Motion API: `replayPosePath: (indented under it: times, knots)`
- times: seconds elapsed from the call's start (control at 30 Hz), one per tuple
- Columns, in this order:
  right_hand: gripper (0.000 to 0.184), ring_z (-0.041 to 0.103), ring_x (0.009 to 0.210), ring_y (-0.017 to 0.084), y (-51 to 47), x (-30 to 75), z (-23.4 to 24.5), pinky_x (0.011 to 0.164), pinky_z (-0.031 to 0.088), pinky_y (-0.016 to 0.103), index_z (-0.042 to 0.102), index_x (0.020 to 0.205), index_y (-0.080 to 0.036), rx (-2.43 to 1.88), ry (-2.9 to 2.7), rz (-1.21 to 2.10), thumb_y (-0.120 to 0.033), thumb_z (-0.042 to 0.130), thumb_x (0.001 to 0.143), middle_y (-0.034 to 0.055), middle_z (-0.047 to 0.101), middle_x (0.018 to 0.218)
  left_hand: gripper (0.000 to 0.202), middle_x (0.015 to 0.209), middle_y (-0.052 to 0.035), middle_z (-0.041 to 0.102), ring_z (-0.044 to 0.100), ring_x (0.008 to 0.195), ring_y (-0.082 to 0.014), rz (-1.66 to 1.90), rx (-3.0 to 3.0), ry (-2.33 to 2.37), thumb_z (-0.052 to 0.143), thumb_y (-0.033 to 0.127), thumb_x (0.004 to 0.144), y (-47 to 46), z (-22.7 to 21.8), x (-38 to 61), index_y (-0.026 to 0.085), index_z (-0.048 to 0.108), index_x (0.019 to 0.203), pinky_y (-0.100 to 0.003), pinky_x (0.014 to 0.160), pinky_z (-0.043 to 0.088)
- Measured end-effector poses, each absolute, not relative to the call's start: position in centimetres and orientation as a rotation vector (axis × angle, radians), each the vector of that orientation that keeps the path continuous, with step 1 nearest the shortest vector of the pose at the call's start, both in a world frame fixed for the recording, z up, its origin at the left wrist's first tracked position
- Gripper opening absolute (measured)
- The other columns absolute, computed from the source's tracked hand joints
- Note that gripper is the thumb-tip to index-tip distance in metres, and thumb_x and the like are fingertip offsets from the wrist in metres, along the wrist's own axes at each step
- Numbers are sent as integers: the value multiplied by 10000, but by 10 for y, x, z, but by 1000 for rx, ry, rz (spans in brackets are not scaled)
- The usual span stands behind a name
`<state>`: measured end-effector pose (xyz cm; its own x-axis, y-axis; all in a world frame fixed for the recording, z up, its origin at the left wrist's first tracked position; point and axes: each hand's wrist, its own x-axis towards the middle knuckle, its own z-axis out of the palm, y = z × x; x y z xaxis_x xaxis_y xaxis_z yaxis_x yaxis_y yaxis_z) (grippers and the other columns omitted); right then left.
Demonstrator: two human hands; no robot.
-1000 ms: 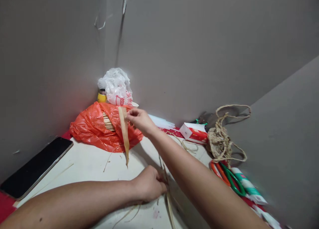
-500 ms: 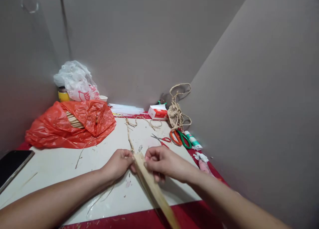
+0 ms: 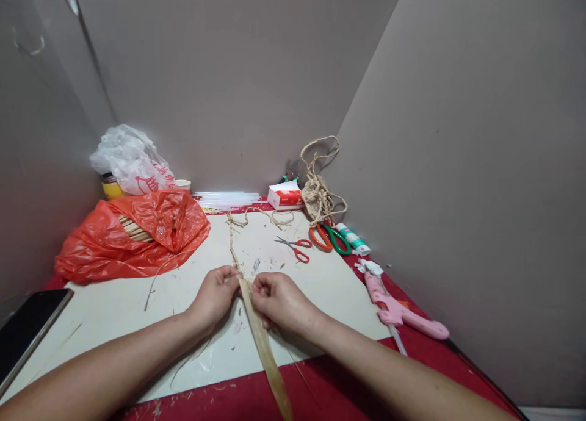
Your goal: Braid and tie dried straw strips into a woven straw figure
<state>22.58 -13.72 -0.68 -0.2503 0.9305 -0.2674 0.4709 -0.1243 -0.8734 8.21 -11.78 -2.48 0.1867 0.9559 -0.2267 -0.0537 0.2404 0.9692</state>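
Observation:
A long tan dried leaf strip [image 3: 265,351] runs from between my hands toward me, over the white board's [image 3: 320,284] near edge. My left hand [image 3: 214,296] pinches its far end, fingers closed. My right hand [image 3: 278,299] is closed on the same end, just to the right. A braided straw cord [image 3: 232,244] leads from my hands away across the board.
An orange plastic bag [image 3: 137,235] of wooden sticks lies at the left, a white bag [image 3: 132,161] and yellow jar [image 3: 111,188] behind it. Small red scissors [image 3: 295,249], orange-green scissors [image 3: 329,238], twine bundle [image 3: 318,195], a red-white box [image 3: 286,196], pink glue gun [image 3: 398,311], phone [image 3: 27,329].
My right hand drew a leaf strip from the orange bag and brought it down to my left hand; both now pinch its end. The view swung right.

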Motion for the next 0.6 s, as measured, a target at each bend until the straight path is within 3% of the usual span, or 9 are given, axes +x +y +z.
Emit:
replayPosePath:
  times: [0.27, 0.43, 0.6]
  knots:
    - [150, 386, 472, 73, -147, 220, -4, 480, 263, 197, 460, 577, -165, -1512, -2089, 726, -141, 464, 725, -25, 474, 504, 229, 536, 38, 517, 435, 469, -86, 969, 1184, 1121, 559, 386, 747, -118, -29, 82, 166, 509, 709, -200, 501, 328]
    - [114, 404, 482, 74, -148, 215, -5, 483, 277, 189, 454, 580, -167, -1490, -2011, 800, -107, 462, 676, -30, 475, 518, 193, 570, 47, 475, 398, 514, -80, 1000, 1376, 1162, 513, 351, 791, -118, -34, 82, 161, 524, 757, -192, 515, 318]
    - [91, 427, 426, 79, -147, 213, -10, 414, 293, 177, 434, 590, -181, -1482, -1770, 1151, -138, 461, 665, -49, 430, 487, 191, 582, 53, 432, 385, 523, -82, 1013, 1400, 1162, 475, 346, 813, -119, -35, 84, 168, 494, 745, -193, 503, 320]
